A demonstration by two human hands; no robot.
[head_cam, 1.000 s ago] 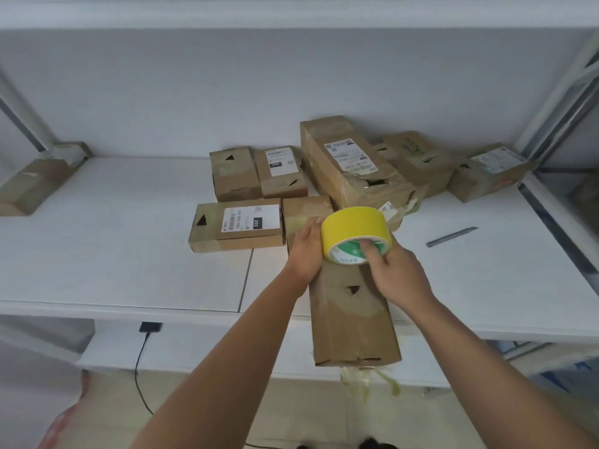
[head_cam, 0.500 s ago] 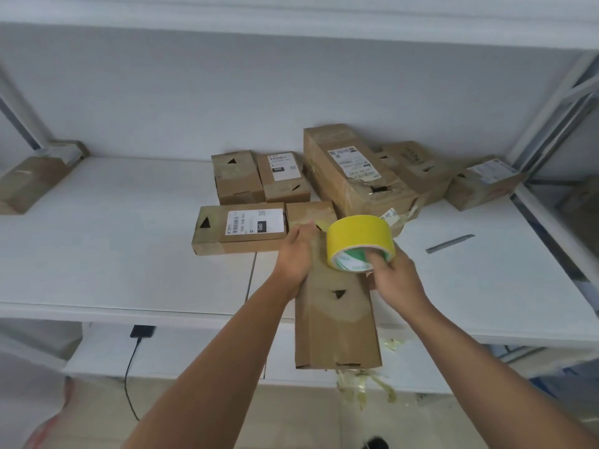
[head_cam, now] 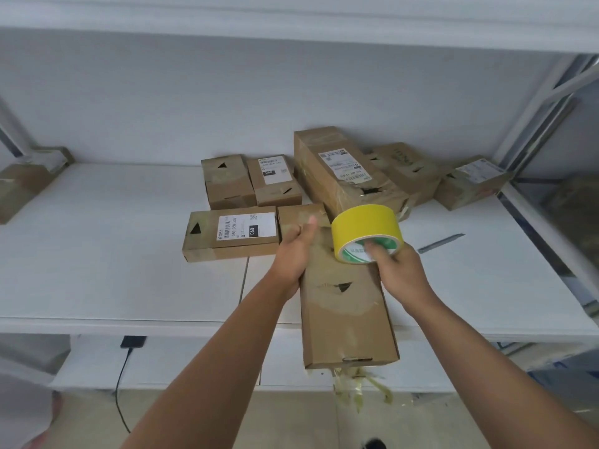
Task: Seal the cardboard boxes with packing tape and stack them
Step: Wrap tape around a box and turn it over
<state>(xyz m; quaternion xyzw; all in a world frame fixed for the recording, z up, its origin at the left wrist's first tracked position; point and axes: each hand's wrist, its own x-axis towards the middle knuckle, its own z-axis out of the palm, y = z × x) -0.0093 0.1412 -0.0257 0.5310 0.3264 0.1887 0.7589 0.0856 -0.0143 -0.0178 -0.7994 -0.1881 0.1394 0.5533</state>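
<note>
Both hands work a long brown cardboard box (head_cam: 343, 306) overhanging the white worktop (head_cam: 97, 254): left hand (head_cam: 296, 251) grips its side, steadying it; right hand (head_cam: 397, 270) clamps a yellow tape roll (head_cam: 366, 226) above. Smaller boxes (head_cam: 231, 233) lie behind.

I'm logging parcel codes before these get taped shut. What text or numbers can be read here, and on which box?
"060-06B A05" and "060": label of the flat box left of the held box.
"060": label of the small box behind it.
Label on the tall box: too small to read.
Far right box label: blurred.
Tape roll core print: unreadable.
</note>
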